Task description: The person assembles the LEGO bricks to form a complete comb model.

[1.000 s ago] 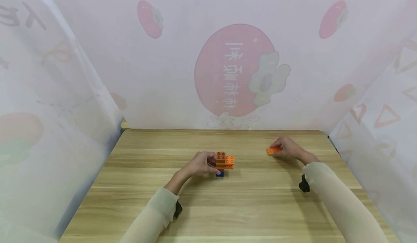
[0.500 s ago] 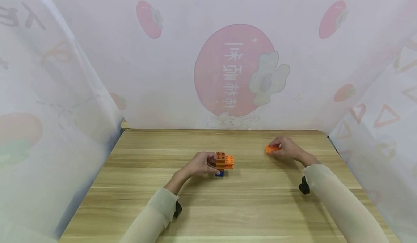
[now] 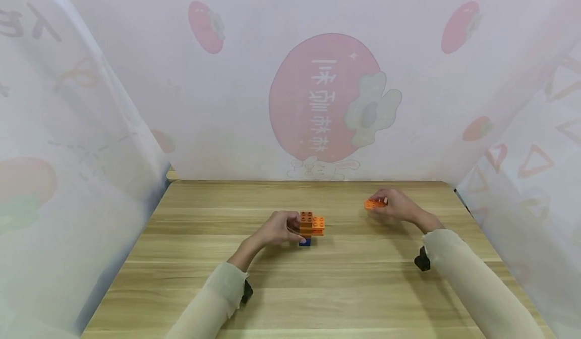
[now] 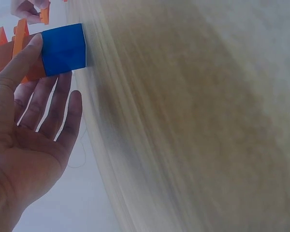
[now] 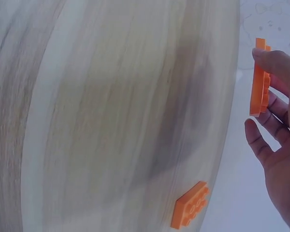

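Observation:
My left hand grips a stack of toy building bricks near the middle of the table. The stack has a blue brick at the bottom, with brown bricks and thin orange plates above it; one orange plate juts out to the right. In the left wrist view my thumb presses one side of the stack while the fingers reach behind it. At the right, my right hand pinches a flat orange studded brick, raised above the tabletop.
Another orange studded brick lies on the wooden table, seen in the right wrist view below the right hand. A pale printed curtain stands along the table's back edge, with more hanging at both sides.
My right hand has shifted slightly left and up with the orange brick between its fingers. The left hand and the stack stay in place.

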A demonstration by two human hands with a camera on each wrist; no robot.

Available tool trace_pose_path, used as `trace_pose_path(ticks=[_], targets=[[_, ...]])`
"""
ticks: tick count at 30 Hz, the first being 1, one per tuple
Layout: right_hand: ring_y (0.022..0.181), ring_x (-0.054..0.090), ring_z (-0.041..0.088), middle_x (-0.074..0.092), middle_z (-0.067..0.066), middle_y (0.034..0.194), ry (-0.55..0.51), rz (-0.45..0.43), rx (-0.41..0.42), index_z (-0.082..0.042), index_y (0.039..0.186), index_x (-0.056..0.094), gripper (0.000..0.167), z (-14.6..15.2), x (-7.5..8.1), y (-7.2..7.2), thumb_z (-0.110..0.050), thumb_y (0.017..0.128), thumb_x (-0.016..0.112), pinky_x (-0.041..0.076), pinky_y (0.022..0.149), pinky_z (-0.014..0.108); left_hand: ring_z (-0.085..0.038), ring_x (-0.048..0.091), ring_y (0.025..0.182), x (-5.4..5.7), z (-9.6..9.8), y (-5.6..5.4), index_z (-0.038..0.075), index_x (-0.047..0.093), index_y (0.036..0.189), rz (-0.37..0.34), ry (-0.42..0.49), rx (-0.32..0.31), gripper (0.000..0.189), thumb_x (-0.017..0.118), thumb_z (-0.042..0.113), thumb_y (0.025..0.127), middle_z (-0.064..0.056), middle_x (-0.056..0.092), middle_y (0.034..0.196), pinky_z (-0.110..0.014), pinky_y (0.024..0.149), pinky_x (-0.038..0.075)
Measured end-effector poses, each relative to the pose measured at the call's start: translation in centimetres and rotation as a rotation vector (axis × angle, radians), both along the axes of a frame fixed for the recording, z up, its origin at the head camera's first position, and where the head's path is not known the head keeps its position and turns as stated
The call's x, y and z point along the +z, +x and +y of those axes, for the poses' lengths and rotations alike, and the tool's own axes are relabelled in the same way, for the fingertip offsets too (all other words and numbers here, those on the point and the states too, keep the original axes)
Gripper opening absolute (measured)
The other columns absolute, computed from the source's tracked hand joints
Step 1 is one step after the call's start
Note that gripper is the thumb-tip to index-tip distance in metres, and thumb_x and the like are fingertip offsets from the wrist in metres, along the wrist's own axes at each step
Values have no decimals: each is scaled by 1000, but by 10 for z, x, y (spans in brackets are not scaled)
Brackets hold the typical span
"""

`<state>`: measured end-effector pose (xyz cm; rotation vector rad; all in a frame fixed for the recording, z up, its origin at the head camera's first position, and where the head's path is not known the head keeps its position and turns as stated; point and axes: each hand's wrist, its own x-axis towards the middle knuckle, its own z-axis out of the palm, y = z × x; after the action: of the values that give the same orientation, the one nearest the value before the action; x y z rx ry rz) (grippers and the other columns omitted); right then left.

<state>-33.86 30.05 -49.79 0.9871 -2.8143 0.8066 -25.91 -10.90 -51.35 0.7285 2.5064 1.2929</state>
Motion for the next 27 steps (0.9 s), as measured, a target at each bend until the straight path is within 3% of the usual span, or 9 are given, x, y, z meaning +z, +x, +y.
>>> trace_pose_path(ticks=[14,23,27], targets=[[85,62,12,74,1,106,-7,-16,30,-6,117,79,30,-26,18,13,-16,90,87,55,73,30,-11,72,90,0,0,-1,8,69,99,-3,4,-1,30,93,9,82,0,77,98,-29,83,61],[87,66,13,73,2,108,-25,17,77,-7,118,79,31,-44,31,22,-20,91,87,61,76,45,-12,71,90,-1,0,0,7,68,99,-9,17,-1,30,93,9,82,-1,76,97,-27,81,62],[85,66,12,73,2,110,-31,29,98,-8,119,79,32,-52,36,25,-22,92,86,60,72,36,-12,71,90,0,0,0,7,68,99,-9,17,2,30,93,8,82,-1,76,97,-27,81,62]])
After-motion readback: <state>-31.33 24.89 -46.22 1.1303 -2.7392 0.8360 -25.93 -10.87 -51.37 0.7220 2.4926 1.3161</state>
